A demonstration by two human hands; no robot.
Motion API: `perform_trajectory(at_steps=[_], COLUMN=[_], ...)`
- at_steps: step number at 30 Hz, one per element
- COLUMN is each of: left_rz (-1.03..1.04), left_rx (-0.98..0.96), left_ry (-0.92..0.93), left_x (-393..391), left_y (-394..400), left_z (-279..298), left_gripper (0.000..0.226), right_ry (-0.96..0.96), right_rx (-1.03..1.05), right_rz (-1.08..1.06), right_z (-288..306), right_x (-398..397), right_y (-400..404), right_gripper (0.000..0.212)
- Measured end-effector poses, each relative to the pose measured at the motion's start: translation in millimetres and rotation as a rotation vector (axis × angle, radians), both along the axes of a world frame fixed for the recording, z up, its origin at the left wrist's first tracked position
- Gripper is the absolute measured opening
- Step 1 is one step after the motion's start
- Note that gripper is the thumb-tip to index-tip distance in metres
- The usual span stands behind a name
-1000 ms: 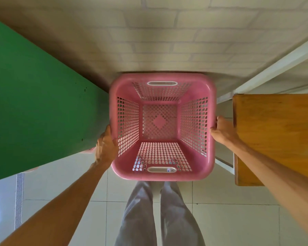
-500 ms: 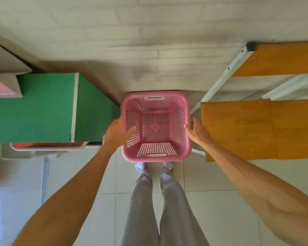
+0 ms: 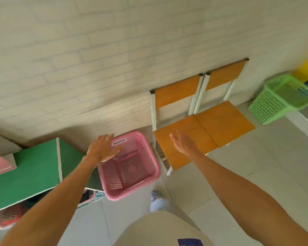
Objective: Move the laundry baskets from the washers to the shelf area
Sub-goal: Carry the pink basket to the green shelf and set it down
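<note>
Pink basket [image 3: 130, 166] sits on the floor [image 3: 238, 183], tucked in the gap between the green shelf unit [image 3: 34, 167] and the orange chairs [image 3: 201, 134], close to the brick wall; looks like a parking spot out of the walkway. Left hand [image 3: 103, 150] hovers above its near-left rim, fingers spread and loose, gripping nothing. Right hand [image 3: 183, 142] hangs over the chair seat, palm open, fingers apart, empty. Green basket [image 3: 281, 100] waits well apart at far right, likely the next one to carry.
</note>
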State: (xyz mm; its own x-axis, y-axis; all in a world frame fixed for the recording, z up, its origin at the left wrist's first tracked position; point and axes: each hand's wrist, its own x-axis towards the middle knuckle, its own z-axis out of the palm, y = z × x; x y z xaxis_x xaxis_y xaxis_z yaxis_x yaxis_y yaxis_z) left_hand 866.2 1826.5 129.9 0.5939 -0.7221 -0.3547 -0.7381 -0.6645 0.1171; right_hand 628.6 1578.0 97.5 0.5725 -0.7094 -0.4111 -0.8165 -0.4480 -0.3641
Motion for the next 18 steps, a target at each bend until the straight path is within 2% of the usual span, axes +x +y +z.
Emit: perform_trajectory(at_steps=[3,11,18], left_rz=[-0.156,-0.452,-0.567], left_rx=[-0.055,-0.179,-0.218], left_ry=[-0.011,-0.027,-0.019], left_x=[-36.2,-180.2,-284.7], left_y=[-52.9,-179.5,-309.0], left_z=[12.4,35.7,39.0], left_gripper=[0.082,0.072,0.066], right_ry=[-0.012,0.271,0.278], right_rx=[-0.087,-0.269,-0.293], right_rz=[-0.140,-0.293,-0.450], right_z=[11.7,46.9,60.6], right_x=[-78.2,-300.4,-434.0], right_y=[-17.0,-56.3,-139.1], right_gripper=[0.071,0.061,0.064])
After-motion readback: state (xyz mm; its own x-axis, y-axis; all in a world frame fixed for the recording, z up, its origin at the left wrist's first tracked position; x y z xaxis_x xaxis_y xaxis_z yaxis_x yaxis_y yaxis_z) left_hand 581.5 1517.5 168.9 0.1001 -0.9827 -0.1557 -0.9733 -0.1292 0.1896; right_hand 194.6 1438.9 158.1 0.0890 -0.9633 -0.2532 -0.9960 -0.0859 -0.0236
